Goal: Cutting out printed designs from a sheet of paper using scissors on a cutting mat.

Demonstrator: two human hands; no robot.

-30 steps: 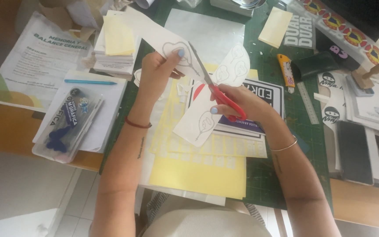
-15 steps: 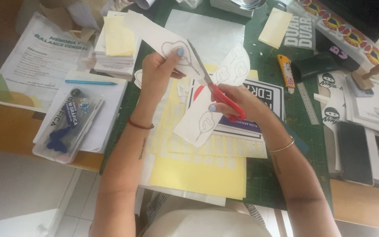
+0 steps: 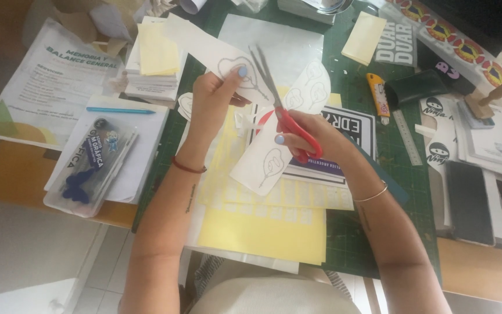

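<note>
a: head view first. what are the hands doing?

b: left hand [image 3: 216,99] pinches a white paper strip [image 3: 204,43] printed with outline drawings, thumb over one drawing, fingers closed on the sheet. right hand [image 3: 315,139] is closed through the red handles of the scissors [image 3: 277,96], blades slightly parted, points aimed toward the far edge of the worktop.

a: anything different from a second ago?

b: little. the strip sits at much the same angle in the left hand, and the blades look a touch further along beside the drawing. so the cut seems to be creeping around the outline, not finished; that is my reading, not something plainly shown.

a: where is the strip relative to the rest?

b: held above the green cutting mat [image 3: 373,232], over the middle of the worktop. a second white piece [image 3: 268,166] with more outline drawings hangs below the right hand, over a yellow sheet [image 3: 262,232] near the front edge.

a: and around them?

b: an orange utility knife [image 3: 377,96] and a metal ruler [image 3: 408,136] lie to the right on the mat. a clear pencil case [image 3: 91,168] sits at the left edge on white paper, with a blue pen [image 3: 120,110] just beyond it. a stack of paper pads [image 3: 155,64] lies toward the far left corner.
</note>
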